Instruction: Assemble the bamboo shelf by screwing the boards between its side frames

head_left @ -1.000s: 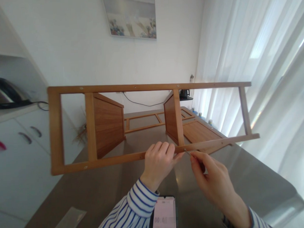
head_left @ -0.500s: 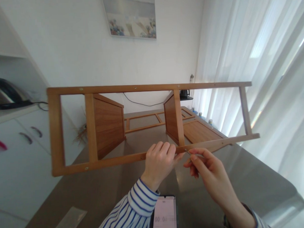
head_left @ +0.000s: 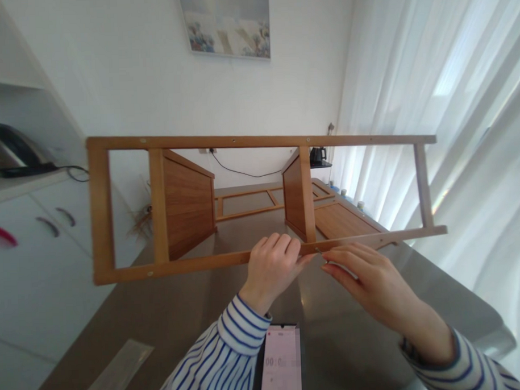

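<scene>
A wooden side frame (head_left: 202, 263) stands on its long edge, with two plank shelves attached behind it, a left shelf (head_left: 190, 204) and a right shelf (head_left: 292, 194). My left hand (head_left: 274, 265) is wrapped around the lower rail, just left of where the right shelf meets it. Close beside it, my right hand (head_left: 369, 279) pinches a thin metal hex key (head_left: 320, 252). The key's tip meets the lower rail near a screw hole below the right shelf. Fingers hide most of the key.
Another wooden frame (head_left: 246, 213) and a wooden panel (head_left: 346, 219) lie farther back on the grey table (head_left: 196, 311). A phone (head_left: 279, 359) lies before me, left of it a clear plastic bag (head_left: 116, 370). A kettle (head_left: 15, 149) stands on the left counter.
My right hand has rolled over, its fingers now stretched forward with the back of the hand up, still pinching the hex key. My left hand keeps its hold on the rail.
</scene>
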`<action>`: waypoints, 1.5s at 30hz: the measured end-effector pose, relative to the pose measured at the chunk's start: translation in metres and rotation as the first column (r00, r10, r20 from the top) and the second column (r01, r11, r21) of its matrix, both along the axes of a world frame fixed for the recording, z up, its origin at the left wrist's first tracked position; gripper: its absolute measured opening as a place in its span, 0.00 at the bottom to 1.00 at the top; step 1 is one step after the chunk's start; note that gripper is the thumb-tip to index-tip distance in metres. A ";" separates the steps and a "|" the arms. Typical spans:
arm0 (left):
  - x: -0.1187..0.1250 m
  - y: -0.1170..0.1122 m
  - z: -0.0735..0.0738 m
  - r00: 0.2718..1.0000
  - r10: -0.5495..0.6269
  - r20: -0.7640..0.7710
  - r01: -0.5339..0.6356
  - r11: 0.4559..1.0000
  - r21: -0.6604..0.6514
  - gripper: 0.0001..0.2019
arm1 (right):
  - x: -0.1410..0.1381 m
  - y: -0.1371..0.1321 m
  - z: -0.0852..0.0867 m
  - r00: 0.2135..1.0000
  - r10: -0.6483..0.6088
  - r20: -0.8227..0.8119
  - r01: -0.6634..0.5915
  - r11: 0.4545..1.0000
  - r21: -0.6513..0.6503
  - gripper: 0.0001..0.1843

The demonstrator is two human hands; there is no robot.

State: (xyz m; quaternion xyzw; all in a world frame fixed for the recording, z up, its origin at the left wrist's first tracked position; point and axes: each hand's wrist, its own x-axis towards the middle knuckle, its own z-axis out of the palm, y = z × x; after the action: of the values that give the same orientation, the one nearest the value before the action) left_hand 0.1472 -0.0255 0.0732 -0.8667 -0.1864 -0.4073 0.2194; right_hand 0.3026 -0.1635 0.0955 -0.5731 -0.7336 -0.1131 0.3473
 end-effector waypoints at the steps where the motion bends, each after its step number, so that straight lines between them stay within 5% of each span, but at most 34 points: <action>1: 0.000 0.000 0.000 1.000 0.001 0.002 -0.001 1.000 0.003 0.18 | 0.000 0.001 0.001 0.999 -0.005 0.052 0.004 1.000 0.020 0.09; 6: 0.001 0.001 0.000 1.000 -0.001 0.005 0.001 1.000 0.012 0.17 | -0.005 0.003 -0.003 0.985 -0.083 0.153 0.066 0.992 0.112 0.07; 18: 0.002 0.000 0.000 1.000 -0.020 -0.015 0.020 1.000 0.001 0.18 | -0.017 0.010 -0.020 0.971 -0.210 0.111 0.178 0.953 0.244 0.05; 23: 0.001 0.000 0.000 1.000 -0.005 -0.022 0.005 1.000 0.003 0.17 | -0.004 0.007 -0.025 0.989 -0.087 0.119 0.062 0.977 0.203 0.09; 27: -0.001 -0.001 0.001 1.000 -0.002 -0.017 0.003 1.000 0.007 0.16 | 0.015 0.004 -0.029 0.961 -0.161 0.226 0.106 0.965 0.239 0.21; 31: -0.003 -0.002 0.001 1.000 0.000 -0.019 0.000 1.000 0.016 0.17 | 0.030 0.014 -0.029 0.921 -0.253 0.297 0.199 0.959 0.200 0.20; 39: -0.006 -0.006 0.001 0.999 0.017 0.028 -0.017 1.000 0.015 0.14 | 0.034 0.029 -0.032 0.909 -0.223 0.351 0.157 0.966 0.206 0.16; 45: -0.009 -0.025 -0.010 0.950 -0.293 0.106 0.274 0.948 0.164 0.05 | 0.030 0.030 -0.030 0.903 -0.241 0.356 0.176 0.963 0.206 0.16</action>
State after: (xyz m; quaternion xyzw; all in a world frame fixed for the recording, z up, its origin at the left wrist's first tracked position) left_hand 0.1380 -0.0507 0.0637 -0.8378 -0.0427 -0.5025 0.2092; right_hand 0.3326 -0.1338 0.0658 -0.5843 -0.7086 -0.3199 0.2327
